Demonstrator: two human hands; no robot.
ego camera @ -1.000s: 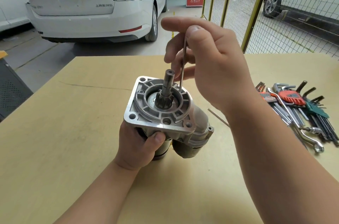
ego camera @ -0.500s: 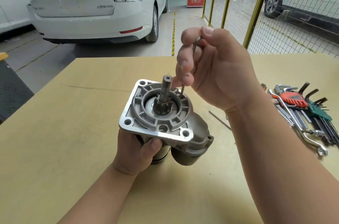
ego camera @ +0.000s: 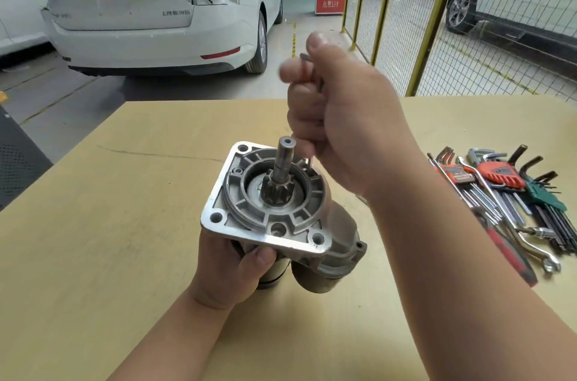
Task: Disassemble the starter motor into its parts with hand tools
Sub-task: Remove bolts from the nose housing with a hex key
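Hex key (ego camera: 313, 76) deeper in hands (ego camera: 343, 131) (right)

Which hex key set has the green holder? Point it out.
The green-holder set, farthest right on the table, with dark keys. The other two sets, to its left, sit in orange-red holders.

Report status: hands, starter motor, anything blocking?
Left hand grips starter motor from below, flange up. Right hand fisted round hex key, tip at flange's far edge. Nothing blocking; spare tools lie apart, right on table.
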